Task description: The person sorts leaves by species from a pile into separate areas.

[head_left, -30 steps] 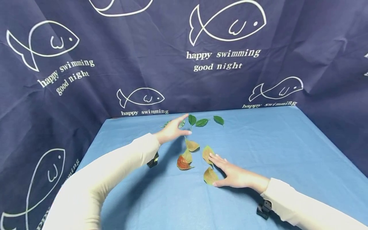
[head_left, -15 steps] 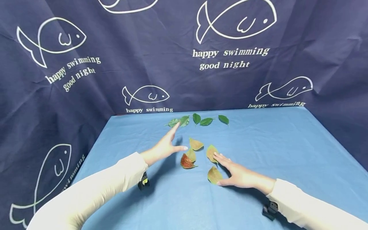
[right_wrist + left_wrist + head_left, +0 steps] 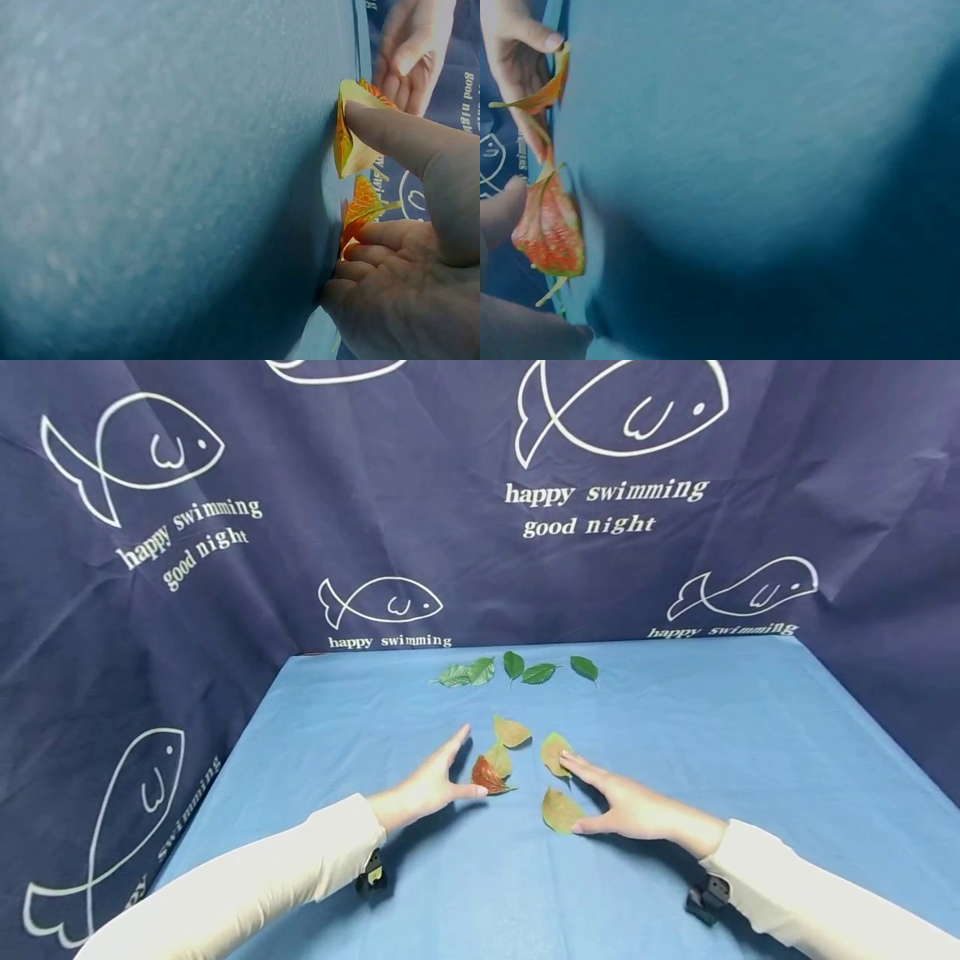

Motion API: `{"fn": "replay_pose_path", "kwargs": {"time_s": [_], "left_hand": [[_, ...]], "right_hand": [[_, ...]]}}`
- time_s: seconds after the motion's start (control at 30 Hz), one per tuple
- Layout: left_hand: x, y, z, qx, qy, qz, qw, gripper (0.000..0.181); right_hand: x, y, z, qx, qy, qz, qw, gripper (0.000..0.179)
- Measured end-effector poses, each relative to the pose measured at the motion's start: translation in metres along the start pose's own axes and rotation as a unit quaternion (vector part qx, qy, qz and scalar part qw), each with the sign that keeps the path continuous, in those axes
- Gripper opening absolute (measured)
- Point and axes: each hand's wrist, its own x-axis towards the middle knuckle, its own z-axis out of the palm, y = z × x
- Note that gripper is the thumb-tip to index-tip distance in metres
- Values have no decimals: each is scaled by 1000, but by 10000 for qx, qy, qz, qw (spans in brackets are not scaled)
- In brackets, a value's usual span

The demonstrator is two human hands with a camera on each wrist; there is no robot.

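Observation:
My left hand (image 3: 423,792) spreads thumb and fingers just left of a red-brown leaf (image 3: 487,775), its thumb tip at the leaf's lower edge. Behind that leaf lie a yellowish leaf (image 3: 500,757) and a tan leaf (image 3: 513,732), making a short column. In the left wrist view the red leaf (image 3: 551,229) shows close to my thumb. My right hand (image 3: 637,808) has its fingertips on an upper yellow-brown leaf (image 3: 553,754), while its thumb touches a lower one (image 3: 561,812). The right wrist view shows this thumb pressed against a pale yellow leaf (image 3: 360,135).
A row of several green leaves, including a single one (image 3: 584,668) at the right end, lies along the back of the blue-covered table (image 3: 712,718). Behind it hangs a dark blue curtain (image 3: 465,527) with white fish prints. Each wrist carries a small black camera (image 3: 707,897).
My left hand has drawn back from the green leaves toward me, coming down beside the red-brown leaf. The right hand stays at its two leaves. The head view has shifted slightly.

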Motion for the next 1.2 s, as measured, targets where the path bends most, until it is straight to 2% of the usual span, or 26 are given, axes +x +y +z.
{"fn": "replay_pose_path", "kwargs": {"time_s": [0.1,0.2,0.43,0.6,0.9,1.2], "left_hand": [[-1,-4,4,76,41,-35,10000,99],[-1,-9,8,195,17,85,9998,97],[-1,-10,15,677,-9,617,9958,76],[0,-10,15,675,71,929,9934,63],[-1,-11,15,702,-13,843,9940,59],[-2,-7,12,565,-186,572,9966,61]], "right_hand": [[0,2,-1,-79,33,-37,10000,92],[1,3,1,-116,13,-82,9999,91],[0,2,4,-162,45,-134,9998,89],[-1,1,3,-139,46,-111,9998,89],[0,1,2,28,-13,-66,10000,89],[1,0,-4,159,13,26,9999,90]]}}
